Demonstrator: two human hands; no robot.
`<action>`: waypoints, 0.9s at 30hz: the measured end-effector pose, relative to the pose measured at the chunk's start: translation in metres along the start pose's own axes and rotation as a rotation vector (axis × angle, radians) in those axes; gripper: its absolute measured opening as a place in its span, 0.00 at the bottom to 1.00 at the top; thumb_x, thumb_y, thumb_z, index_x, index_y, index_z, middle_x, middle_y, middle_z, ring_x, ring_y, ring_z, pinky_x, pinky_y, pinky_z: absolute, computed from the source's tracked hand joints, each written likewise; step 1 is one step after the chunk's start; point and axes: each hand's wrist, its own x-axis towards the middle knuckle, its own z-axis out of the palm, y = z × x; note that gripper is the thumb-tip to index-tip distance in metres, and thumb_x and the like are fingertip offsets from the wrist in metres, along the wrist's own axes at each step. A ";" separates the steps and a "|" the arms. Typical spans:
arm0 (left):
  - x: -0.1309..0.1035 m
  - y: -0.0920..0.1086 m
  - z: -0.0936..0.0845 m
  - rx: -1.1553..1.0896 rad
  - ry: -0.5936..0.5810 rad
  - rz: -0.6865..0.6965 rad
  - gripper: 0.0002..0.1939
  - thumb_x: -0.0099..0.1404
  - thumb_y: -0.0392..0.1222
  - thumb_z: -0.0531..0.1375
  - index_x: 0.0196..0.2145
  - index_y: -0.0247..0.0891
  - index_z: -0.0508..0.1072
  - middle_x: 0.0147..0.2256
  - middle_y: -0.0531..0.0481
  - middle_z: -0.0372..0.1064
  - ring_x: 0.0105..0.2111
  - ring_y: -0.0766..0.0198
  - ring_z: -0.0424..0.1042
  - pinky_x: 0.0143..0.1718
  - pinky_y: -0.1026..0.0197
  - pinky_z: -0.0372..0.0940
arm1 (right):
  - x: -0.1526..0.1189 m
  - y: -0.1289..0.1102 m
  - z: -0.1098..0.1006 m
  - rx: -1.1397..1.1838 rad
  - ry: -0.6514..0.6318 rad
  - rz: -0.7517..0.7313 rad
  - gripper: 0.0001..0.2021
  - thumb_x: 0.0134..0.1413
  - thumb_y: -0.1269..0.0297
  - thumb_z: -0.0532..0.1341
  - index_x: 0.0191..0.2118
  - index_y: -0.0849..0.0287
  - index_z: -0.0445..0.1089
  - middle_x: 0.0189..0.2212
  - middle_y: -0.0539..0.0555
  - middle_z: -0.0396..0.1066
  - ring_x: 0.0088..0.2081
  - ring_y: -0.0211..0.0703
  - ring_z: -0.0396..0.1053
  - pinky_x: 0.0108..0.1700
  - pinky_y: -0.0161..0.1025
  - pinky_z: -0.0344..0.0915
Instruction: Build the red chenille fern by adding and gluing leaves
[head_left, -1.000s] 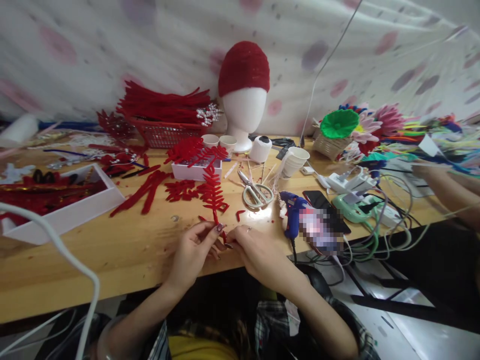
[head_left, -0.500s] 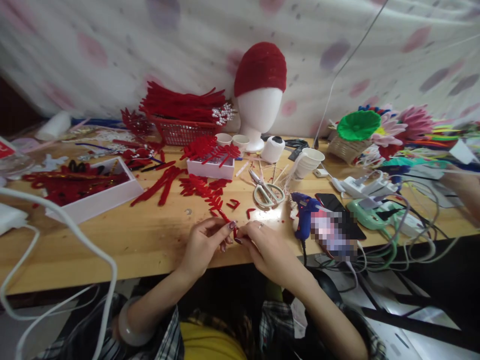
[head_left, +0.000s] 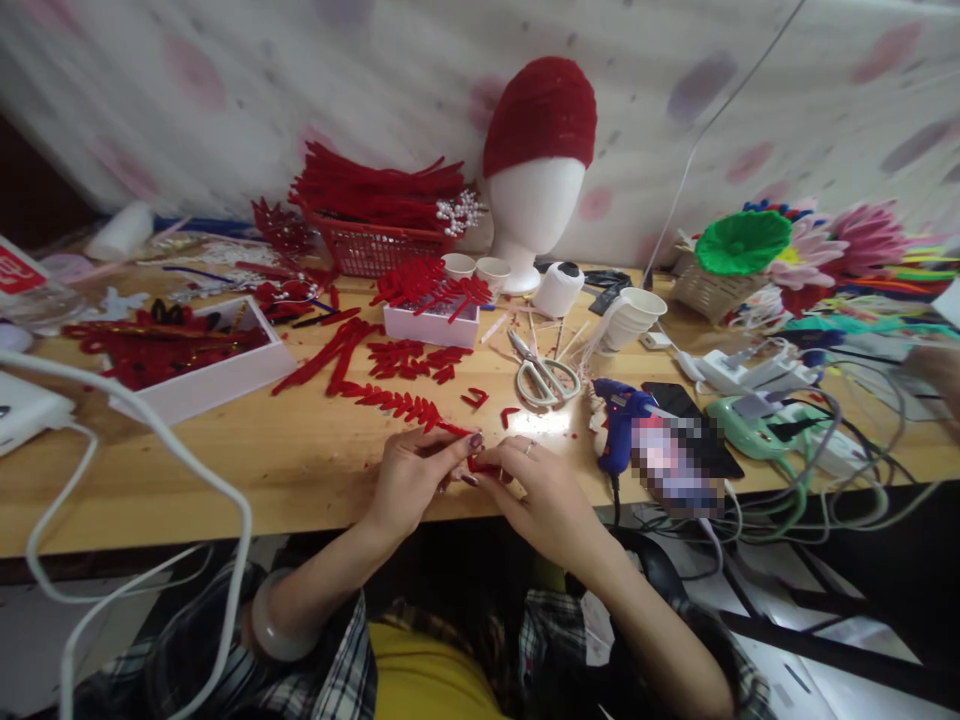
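Note:
Both my hands meet over the table's front edge. My left hand (head_left: 409, 480) pinches the stem of a red pipe-cleaner sprig (head_left: 397, 403) between thumb and fingers; its leafy end points left over the table. My right hand (head_left: 536, 490) has its fingertips closed on red fuzzy material at the stem's lower end; a ring shows on one finger. Just beyond the hands lie small cut red pieces (head_left: 474, 399) and white-handled scissors (head_left: 547, 380). A blue glue gun (head_left: 621, 425) rests right of my right hand.
Behind stand a red basket (head_left: 375, 247) of red pipe cleaners, a foam head (head_left: 534, 205) with a red cap, and paper cups (head_left: 634, 318). White boxes (head_left: 217, 385) sit left. Power strips (head_left: 757, 425) and tangled cables lie right. Another person's hand (head_left: 937, 365) shows at far right.
The leafy sprig has swung round to the left in my fingers and lies flatter. Both hands stay close together. The whole view has shifted slightly.

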 end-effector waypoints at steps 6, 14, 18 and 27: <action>-0.002 0.000 0.000 -0.028 0.072 -0.005 0.09 0.43 0.42 0.75 0.21 0.37 0.81 0.12 0.58 0.64 0.13 0.75 0.56 0.14 0.71 0.50 | -0.001 -0.001 0.005 0.032 0.101 0.014 0.08 0.63 0.71 0.55 0.36 0.59 0.72 0.26 0.52 0.70 0.28 0.40 0.68 0.30 0.35 0.62; 0.001 0.003 0.002 -0.093 0.130 -0.023 0.13 0.39 0.44 0.76 0.23 0.37 0.82 0.18 0.54 0.72 0.14 0.76 0.57 0.14 0.71 0.52 | -0.001 0.000 0.005 0.060 0.121 0.047 0.08 0.62 0.69 0.57 0.38 0.58 0.74 0.28 0.53 0.75 0.30 0.41 0.72 0.33 0.36 0.66; 0.002 0.007 0.001 -0.129 0.117 -0.025 0.16 0.39 0.49 0.76 0.23 0.36 0.82 0.18 0.54 0.71 0.13 0.77 0.55 0.13 0.72 0.48 | -0.001 0.000 0.000 0.173 0.174 0.100 0.08 0.62 0.68 0.58 0.41 0.56 0.75 0.34 0.54 0.79 0.36 0.43 0.75 0.39 0.39 0.70; 0.002 0.007 0.000 -0.130 0.095 -0.007 0.16 0.39 0.49 0.76 0.21 0.35 0.80 0.15 0.56 0.66 0.14 0.76 0.53 0.14 0.70 0.48 | -0.001 0.005 0.001 0.425 0.322 0.201 0.03 0.55 0.66 0.66 0.34 0.53 0.78 0.37 0.55 0.71 0.41 0.45 0.70 0.41 0.41 0.69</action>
